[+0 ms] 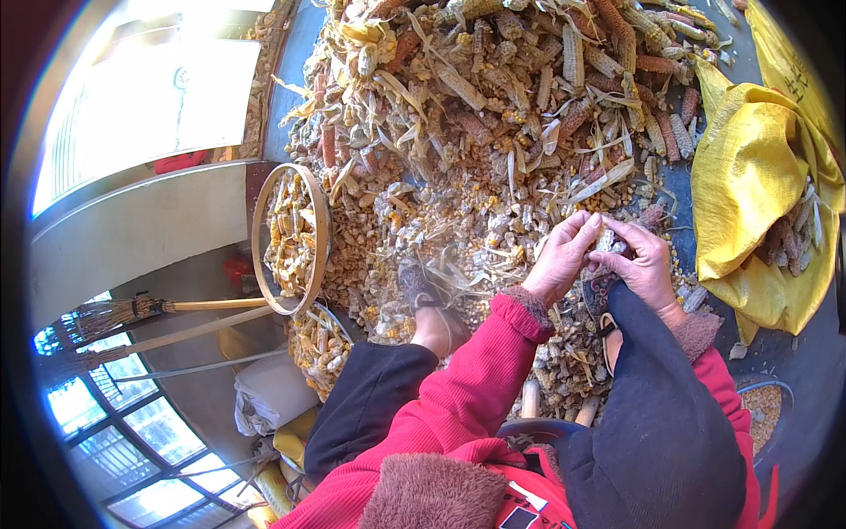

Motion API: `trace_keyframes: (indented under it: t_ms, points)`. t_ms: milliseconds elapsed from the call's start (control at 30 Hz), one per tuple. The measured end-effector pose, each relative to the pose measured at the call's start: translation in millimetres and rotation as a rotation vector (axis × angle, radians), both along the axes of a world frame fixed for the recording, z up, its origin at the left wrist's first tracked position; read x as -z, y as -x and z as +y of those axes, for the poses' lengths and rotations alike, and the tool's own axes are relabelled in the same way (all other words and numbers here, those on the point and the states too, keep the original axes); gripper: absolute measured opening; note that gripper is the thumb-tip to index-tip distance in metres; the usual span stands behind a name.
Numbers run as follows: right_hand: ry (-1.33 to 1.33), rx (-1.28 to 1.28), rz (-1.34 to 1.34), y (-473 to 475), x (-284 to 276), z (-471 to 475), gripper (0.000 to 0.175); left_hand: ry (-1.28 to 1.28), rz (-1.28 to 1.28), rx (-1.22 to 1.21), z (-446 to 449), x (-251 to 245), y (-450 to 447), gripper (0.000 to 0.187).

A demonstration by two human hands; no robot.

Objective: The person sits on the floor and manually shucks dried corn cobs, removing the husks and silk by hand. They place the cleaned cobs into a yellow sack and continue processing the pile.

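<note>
A short, pale piece of corn cob (608, 242) is pinched between both hands above my right knee. The thumb and fingertips of my left hand (562, 259) press on its near left side. From the other side, my right hand (640, 259) grips it with curled fingers and thumb. The fingers hide part of the piece. Below and beyond the hands spreads a litter of broken cobs, husk shreds and loose yellow kernels (462, 225). A high heap of shelled corn cobs (522, 73) rises farther off.
A round wooden-rimmed sieve (324, 218) holding cob pieces stands left, near brooms (218, 304). On the right lies a yellow woven sack (747, 178) with cobs at its mouth. A container of kernels (760, 413) sits lower right. My shoes (423, 284) are among the litter.
</note>
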State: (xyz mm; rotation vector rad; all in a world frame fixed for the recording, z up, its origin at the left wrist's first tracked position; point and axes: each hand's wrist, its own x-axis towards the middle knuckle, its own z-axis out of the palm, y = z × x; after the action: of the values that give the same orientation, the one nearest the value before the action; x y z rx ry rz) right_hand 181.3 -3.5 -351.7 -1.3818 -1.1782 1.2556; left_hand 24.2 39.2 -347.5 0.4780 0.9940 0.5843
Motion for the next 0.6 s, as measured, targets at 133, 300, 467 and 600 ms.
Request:
trace_keyframes:
  t_ms: [133, 300, 467, 600]
  points:
    - [-0.047, 0.020, 0.040, 2, 6, -1, 0.051, -0.008, -0.044, -0.023, -3, 8, 0, 0.021]
    - [0.039, -0.003, 0.009, 0, 8, -3, 0.050, 0.050, 0.038, -0.051, -3, -7, -7, 0.022]
    - [-0.015, 0.013, -0.018, 2, 6, -2, 0.047, -0.087, 0.109, 0.060, -1, 5, -1, 0.021]
    - [0.090, 0.070, 0.131, -1, 9, -5, 0.046, -0.057, 0.040, 0.054, -2, 12, 0, 0.019]
